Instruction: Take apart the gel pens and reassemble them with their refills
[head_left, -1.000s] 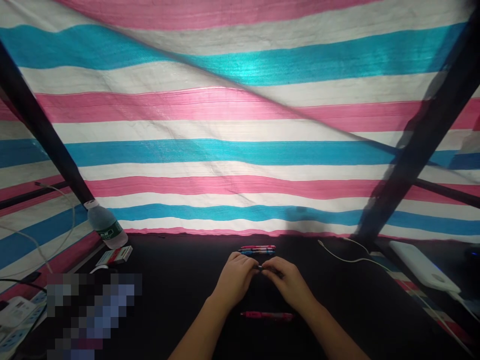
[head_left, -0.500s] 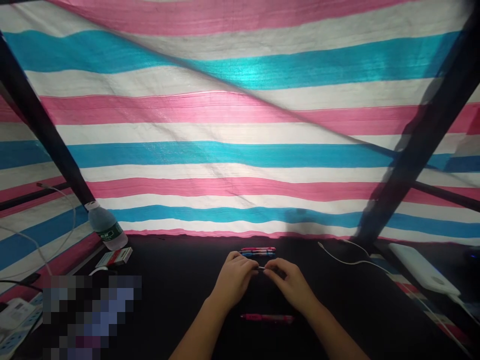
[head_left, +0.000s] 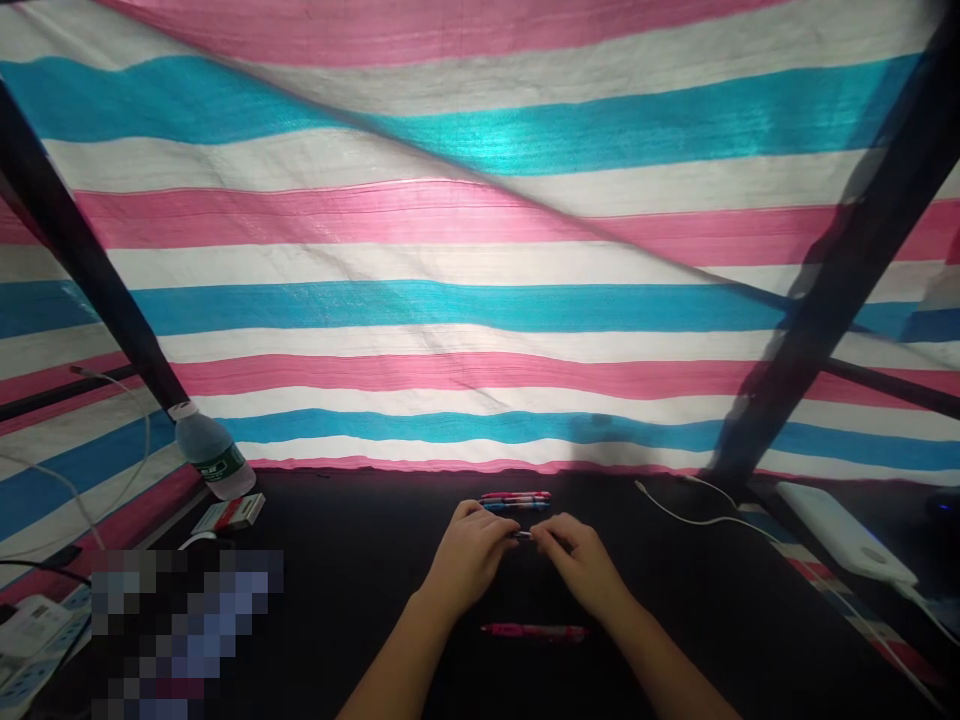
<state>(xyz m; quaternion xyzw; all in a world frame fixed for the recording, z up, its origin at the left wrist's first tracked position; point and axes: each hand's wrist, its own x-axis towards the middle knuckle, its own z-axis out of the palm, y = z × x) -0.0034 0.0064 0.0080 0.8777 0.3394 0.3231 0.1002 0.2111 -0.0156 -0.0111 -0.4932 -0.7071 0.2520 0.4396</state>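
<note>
My left hand [head_left: 469, 560] and my right hand [head_left: 581, 570] meet above the middle of a black table top [head_left: 360, 530]. Their fingertips pinch a slim dark pen-like object with a silver glint [head_left: 522, 535], mostly hidden by my fingers. Just beyond my hands lie a pink pen [head_left: 516, 495] and a blue pen [head_left: 516, 507], side by side. A magenta pen [head_left: 534, 631] lies nearer to me, below my hands and untouched.
A water bottle [head_left: 211, 452] and a small red-and-white box [head_left: 228, 512] stand at the far left of the table. A white cable [head_left: 697, 518] runs toward a white power bank [head_left: 844, 530] at the right. A power strip [head_left: 34, 635] sits at lower left. A striped tarpaulin [head_left: 480, 300] hangs behind.
My hands stay together in the same spot. The fingers of my right hand shift slightly on the slim object, and the pens on the table have not moved.
</note>
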